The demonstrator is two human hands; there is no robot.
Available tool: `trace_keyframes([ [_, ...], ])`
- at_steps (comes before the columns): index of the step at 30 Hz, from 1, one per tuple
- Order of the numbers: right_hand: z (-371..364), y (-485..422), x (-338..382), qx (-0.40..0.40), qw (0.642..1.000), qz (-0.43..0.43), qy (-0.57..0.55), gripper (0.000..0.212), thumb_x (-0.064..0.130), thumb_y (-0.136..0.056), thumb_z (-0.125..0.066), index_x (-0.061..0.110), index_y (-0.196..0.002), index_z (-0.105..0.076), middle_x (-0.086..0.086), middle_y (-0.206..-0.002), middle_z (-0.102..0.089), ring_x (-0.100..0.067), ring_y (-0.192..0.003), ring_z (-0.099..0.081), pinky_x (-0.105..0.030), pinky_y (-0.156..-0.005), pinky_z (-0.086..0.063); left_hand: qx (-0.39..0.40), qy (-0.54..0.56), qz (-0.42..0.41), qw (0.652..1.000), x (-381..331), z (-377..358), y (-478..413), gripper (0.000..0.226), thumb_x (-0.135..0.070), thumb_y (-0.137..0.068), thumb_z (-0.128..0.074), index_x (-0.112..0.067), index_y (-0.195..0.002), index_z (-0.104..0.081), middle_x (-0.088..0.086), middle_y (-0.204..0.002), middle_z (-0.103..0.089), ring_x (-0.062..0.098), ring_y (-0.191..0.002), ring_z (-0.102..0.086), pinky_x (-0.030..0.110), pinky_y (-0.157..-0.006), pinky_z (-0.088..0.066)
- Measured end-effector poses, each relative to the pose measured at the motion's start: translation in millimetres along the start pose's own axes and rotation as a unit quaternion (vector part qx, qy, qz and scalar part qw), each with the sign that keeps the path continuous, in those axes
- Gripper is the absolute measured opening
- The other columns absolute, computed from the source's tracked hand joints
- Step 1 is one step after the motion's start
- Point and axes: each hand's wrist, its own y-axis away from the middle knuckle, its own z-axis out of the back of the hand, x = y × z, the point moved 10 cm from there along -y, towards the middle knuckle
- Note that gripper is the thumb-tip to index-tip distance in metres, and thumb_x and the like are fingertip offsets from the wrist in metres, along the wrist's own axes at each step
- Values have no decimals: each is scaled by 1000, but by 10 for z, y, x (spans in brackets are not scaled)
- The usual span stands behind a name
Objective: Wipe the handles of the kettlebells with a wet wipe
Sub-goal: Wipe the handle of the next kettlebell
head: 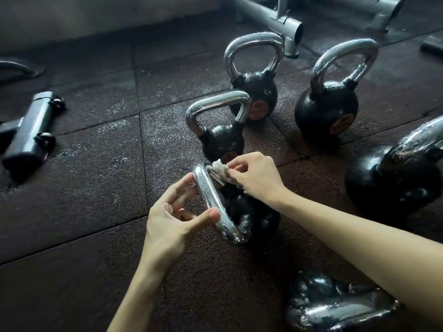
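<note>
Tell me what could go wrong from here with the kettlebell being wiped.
1. The left hand holds the chrome handle only between thumb and fingertips; the shiny, wet-looking metal could slip and the kettlebell could tip onto the fingers.
2. The right hand pinches the wet wipe in a small wad at one corner, so the stretch under the left fingers may go unwiped.
3. The small kettlebell stands close behind; the right hand's knuckles might knock it.

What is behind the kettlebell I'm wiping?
Behind the held kettlebell, a smaller kettlebell stands, its lower front covered by the right hand and wipe. Two bigger kettlebells stand farther back.
</note>
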Motion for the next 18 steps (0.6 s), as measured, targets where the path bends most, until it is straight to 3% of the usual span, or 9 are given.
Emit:
trace_keyframes([
  [5,-93,-15,256,37,998,38,-20,20,34,-95,-66,33,-108,-82,10,-103,-80,-4,-98,-71,-23,-92,-54,-1,5,-1,1000,-20,-49,-3,105,-63,-37,-98,-41,-133,-64,-14,-124,-74,26,-75,-51,63,-95,-54],
  [8,-147,23,265,90,994,60,-6,23,29,-99,-65,32,-118,-78,8,-112,-79,-1,-103,-68,-3,-82,-43,-3,4,2,1000,-16,-45,-3,103,-63,-38,-98,-42,-133,-64,-13,-124,-74,27,-79,-56,64,-96,-54],
  [10,-171,52,241,121,990,68,-9,26,26,-98,-69,25,-123,-76,5,-117,-77,0,-102,-67,1,-79,-41,-1,2,3,1000,-15,-33,-2,104,-63,-38,-98,-41,-134,-64,-13,-124,-74,25,-77,-54,59,-96,-54],
  [13,-139,21,241,106,991,82,-9,22,23,-94,-74,25,-116,-79,7,-109,-79,1,-94,-70,-7,-81,-49,6,-3,2,1000,-21,4,-3,106,-65,-37,-98,-42,-134,-64,-13,-125,-74,20,-72,-50,54,-91,-55],
  [16,-121,-43,236,83,994,55,-42,19,26,-91,-78,24,-110,-82,6,-103,-80,3,-92,-72,-6,-82,-50,14,-8,4,1000,-17,38,-13,109,-64,-35,-99,-40,-135,-64,-13,-124,-74,21,-72,-46,56,-91,-54],
  [18,-130,-72,279,71,993,35,-86,19,25,-91,-79,21,-109,-82,5,-101,-81,0,-93,-73,-10,-83,-52,14,-4,2,1000,-15,51,-19,111,-64,-33,-99,-36,-135,-65,-12,-123,-75,19,-68,-43,50,-87,-52],
])
